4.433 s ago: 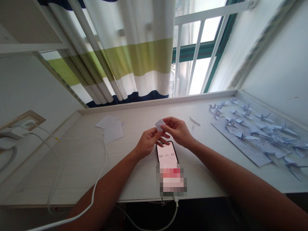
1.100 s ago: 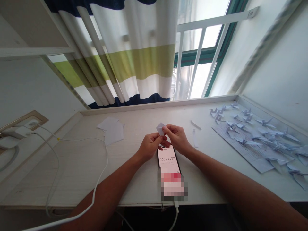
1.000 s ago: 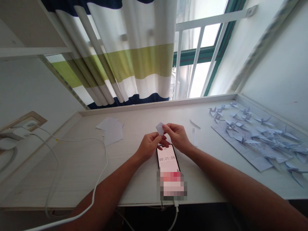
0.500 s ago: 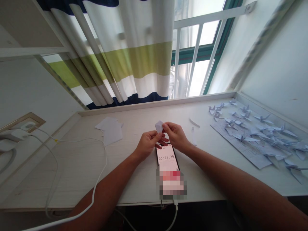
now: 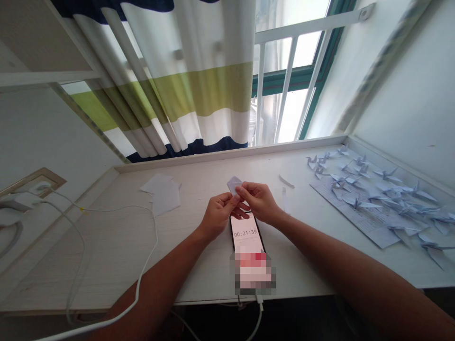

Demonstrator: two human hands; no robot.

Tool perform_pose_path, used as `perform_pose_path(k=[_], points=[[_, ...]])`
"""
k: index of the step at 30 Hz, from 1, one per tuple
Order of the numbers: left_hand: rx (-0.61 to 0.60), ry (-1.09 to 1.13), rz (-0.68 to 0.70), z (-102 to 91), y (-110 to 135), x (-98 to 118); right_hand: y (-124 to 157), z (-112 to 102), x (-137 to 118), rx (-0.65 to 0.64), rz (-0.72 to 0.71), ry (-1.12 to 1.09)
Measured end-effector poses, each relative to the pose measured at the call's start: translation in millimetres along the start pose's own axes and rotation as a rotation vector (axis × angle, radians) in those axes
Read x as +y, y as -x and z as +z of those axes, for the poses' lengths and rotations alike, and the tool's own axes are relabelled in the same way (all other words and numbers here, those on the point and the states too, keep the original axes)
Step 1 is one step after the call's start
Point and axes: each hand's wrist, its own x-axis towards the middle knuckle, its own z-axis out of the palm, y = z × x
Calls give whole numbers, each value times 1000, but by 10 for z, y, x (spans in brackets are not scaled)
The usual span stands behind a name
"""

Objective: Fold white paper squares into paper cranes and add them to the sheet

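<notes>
Between the left grip (image 5: 218, 213) and right grip (image 5: 261, 199), folded paper (image 5: 233, 183) juts forward.

left: sheets (image 5: 165, 195) | middle: folded paper (image 5: 233, 183), phone (image 5: 245, 232) before it | right: cranes (image 5: 396, 207)

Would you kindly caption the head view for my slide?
Left hand and right hand hold folded paper near a phone; cranes lie at right.

We count two hands (image 5: 217, 215), one folded paper (image 5: 233, 183), one phone (image 5: 249, 246), two paper strips (image 5: 286, 181) and one printed sheet (image 5: 366, 226) on one desk (image 5: 113, 246). We see over a dozen overlapping paper cranes (image 5: 359, 204), exact number unclear, and at least two loose sheets (image 5: 165, 195).
</notes>
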Motion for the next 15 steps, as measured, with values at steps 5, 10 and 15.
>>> perform_pose_path(k=[5,10,15], points=[[-4,-12,-19,-52,-21,-9,-15,-7,16,-7,12,20],[-43,-44,8,-108,-17,13,-41,-47,-17,97,-20,-27],[-58,-92,-29,-114,-9,25,-48,-84,-13,57,6,-53]])
